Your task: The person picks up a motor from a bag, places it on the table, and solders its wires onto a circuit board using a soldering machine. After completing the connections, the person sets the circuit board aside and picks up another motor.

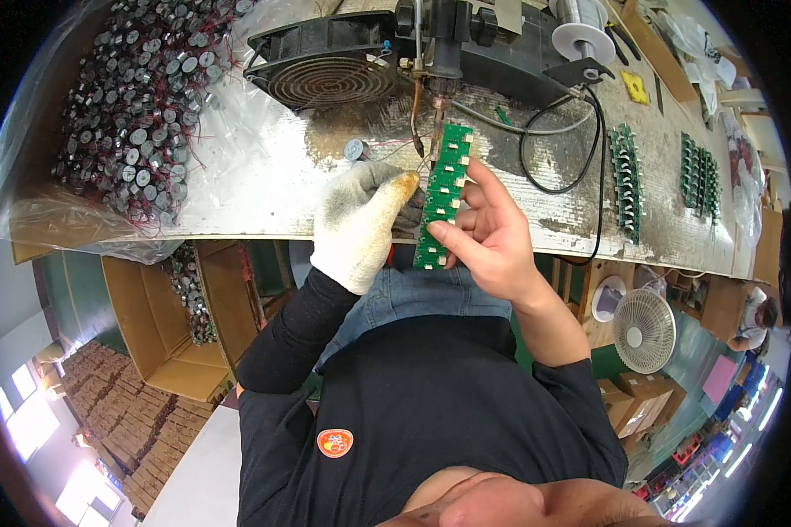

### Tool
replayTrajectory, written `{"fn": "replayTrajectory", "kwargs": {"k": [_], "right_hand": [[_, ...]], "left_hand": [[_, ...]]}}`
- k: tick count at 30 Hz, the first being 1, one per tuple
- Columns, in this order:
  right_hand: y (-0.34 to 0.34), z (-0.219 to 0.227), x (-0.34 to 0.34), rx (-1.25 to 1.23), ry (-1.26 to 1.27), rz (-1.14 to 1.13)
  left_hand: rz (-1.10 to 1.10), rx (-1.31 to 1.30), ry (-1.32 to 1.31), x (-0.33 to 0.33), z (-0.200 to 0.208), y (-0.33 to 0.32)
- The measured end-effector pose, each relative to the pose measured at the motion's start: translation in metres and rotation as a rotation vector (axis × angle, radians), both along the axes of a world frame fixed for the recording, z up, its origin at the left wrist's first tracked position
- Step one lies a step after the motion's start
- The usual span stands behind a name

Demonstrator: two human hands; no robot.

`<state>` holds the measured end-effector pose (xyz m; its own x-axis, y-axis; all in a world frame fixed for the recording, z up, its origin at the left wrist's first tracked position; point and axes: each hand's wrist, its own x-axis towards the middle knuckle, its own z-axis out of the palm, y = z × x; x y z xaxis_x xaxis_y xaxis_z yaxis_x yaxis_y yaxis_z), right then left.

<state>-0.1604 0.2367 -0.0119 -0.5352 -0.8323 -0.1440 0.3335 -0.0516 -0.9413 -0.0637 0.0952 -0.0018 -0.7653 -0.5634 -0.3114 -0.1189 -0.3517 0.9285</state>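
My right hand [494, 230], bare, grips a long strip of green circuit boards [446, 189] by its right side, thumb on its face. Small white connectors run along the strip's right edge. My left hand [358, 215], in a white work glove with a stained thumb, pinches thin wires [424, 164] at the strip's left edge. These seem to lead to a small round silver part [355, 150] lying on the bench just beyond the glove. Close above the pinched wires points the dark tip of a soldering iron [418, 147]. My left fingertips are partly hidden.
A black fan [334, 79] stands behind my left hand. A solder reel [582, 42] sits on the soldering machine at the back. Many round parts with red wires [141, 132] fill the left. More board strips [626, 180] lie right, past a black cable [603, 167].
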Motion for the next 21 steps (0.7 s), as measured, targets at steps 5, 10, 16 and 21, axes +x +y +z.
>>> {"fn": "replayTrajectory", "kwargs": {"k": [5, 10, 16, 21], "right_hand": [[-0.001, 0.0, 0.0, 0.004, 0.015, 0.002], [-0.001, 0.002, 0.0, 0.007, 0.027, 0.0], [0.001, -0.002, 0.0, 0.003, 0.054, -0.009], [0.001, -0.004, 0.001, 0.022, 0.074, 0.005]], "left_hand": [[0.017, -0.058, -0.014, 0.0, 0.001, 0.002], [-0.003, -0.082, -0.019, 0.001, -0.004, 0.001], [0.008, -0.142, -0.041, -0.001, -0.002, 0.003], [0.05, -0.065, -0.06, 0.0, -0.009, 0.003]]}}
